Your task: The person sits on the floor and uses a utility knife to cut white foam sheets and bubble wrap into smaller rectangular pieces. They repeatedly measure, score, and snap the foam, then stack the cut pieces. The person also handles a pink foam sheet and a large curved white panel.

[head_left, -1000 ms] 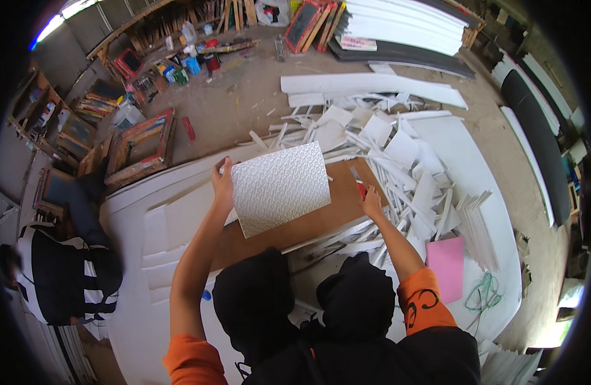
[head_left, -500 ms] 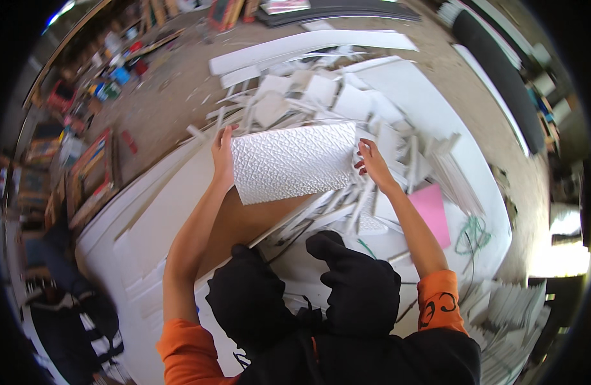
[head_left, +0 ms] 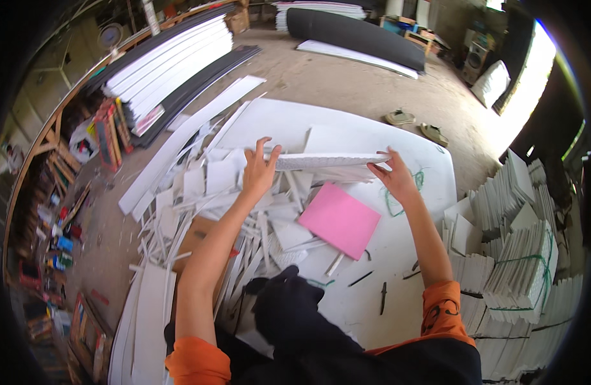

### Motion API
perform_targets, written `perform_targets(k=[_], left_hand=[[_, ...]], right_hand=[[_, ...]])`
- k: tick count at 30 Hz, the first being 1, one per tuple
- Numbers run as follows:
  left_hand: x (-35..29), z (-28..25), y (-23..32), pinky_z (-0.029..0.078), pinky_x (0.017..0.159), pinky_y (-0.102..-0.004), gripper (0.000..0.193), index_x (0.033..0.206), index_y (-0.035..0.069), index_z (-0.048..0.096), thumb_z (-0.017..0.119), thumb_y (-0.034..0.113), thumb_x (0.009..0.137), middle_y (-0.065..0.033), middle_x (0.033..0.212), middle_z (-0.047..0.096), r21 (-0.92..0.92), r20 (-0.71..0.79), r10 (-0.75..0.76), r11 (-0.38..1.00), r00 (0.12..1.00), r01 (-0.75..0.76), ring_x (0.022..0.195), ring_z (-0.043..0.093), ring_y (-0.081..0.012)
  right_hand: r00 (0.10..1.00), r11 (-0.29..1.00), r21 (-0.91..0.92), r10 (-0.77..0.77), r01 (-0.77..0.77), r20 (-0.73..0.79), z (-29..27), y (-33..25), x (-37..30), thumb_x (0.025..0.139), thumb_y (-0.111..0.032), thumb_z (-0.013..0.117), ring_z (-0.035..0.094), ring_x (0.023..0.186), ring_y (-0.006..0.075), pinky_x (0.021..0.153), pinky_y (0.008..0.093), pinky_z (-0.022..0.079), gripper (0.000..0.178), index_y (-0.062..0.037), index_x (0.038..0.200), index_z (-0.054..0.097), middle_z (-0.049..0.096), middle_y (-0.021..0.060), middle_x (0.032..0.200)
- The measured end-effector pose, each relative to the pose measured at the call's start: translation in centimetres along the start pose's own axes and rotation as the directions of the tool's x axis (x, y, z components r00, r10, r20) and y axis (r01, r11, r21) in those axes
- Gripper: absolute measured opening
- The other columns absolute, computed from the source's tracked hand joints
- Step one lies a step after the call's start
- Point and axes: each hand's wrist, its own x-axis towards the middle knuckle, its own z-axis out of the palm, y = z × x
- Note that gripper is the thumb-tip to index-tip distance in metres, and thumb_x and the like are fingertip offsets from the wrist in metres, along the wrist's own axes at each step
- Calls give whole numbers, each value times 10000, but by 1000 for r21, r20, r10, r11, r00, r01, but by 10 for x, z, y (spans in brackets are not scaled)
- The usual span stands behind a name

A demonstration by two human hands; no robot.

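Note:
Between my hands I hold a white foam sheet [head_left: 330, 161] above the far part of the table, almost edge-on, with some of its embossed face showing. Its left end rests against my left hand [head_left: 260, 172], whose thumb and fingers are curled at the edge. At the opposite end, my right hand [head_left: 395, 176] pinches the corner between thumb and fingers. Below and nearer lies a pink square sheet [head_left: 340, 220] on the white table [head_left: 398, 269]. A stack of white pieces just under the held sheet is partly hidden by it.
White offcuts and strips [head_left: 199, 186] are heaped on the table's left. Dark pen-like sticks [head_left: 383, 298] and green string [head_left: 398, 196] lie on its right. Tied stacks of white sheets [head_left: 517, 269] stand at the right. Shoes [head_left: 433, 133] sit on the floor beyond.
The sheet has tipped from face-on to nearly edge-on and been carried rightward over the table. My right hand has closed on its end. My view has swung right.

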Motion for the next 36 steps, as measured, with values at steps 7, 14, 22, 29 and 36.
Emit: perform_targets(k=[7,14,22,29,36], left_hand=[[38,94,2,390,839,-305,669,1202,17,293,592,403,745,-218,1167,384,-540,357,-268,722,895,432,1019,461,-242],[37,95,-32,206,993,-355,700,1240,-1,255,595,366,752,-226,1287,272,-307,406,-112,918,907,250,1215,261,-304],[-89,-98,-122,304,937,-361,689,1181,-41,332,598,404,727,-240,1186,396,261,602,-315,946,734,192,1124,381,-316],[-248,-317,-234,362,873,-401,634,1155,20,385,607,411,708,-259,1104,434,473,119,-625,719,771,509,1014,455,-363],[-424,-398,-261,372,861,-402,561,1130,20,408,590,375,736,-272,1073,437,324,-198,-687,628,700,708,990,460,-370]], right_hand=[[969,958,-230,-205,170,-138,-91,19,71,740,-33,473,410,1050,221,854,306,359,277,-48,1015,504,336,108,1164],[718,188,-973,-695,137,-33,-96,58,112,658,-68,550,308,1104,293,907,402,263,268,-108,923,565,390,134,1154],[779,76,-849,-447,523,440,7,139,58,705,1,501,404,931,300,792,392,343,141,-96,787,563,482,102,953],[723,347,-666,-54,660,688,129,224,42,736,4,470,530,698,243,664,331,419,103,-37,769,559,549,110,750],[425,404,-592,432,697,795,282,323,-14,760,-86,456,583,697,212,656,307,447,160,1,850,554,599,122,731]])
